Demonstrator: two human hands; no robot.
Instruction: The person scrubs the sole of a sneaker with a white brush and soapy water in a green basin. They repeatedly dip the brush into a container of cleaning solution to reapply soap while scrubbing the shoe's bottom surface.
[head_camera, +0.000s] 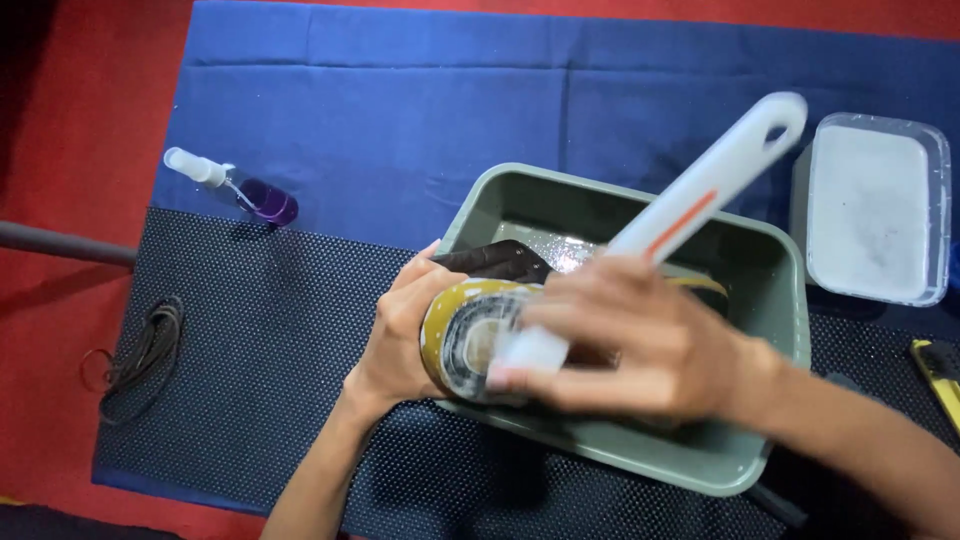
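Your right hand (640, 350) is clenched around a white long-handled brush (690, 215); your left hand (400, 335) grips the shoe (470, 335), probably wet and slippery, at its heel, over the green basin's (780, 330) near rim. Beyond lies a spray bottle (235, 187), well clear.
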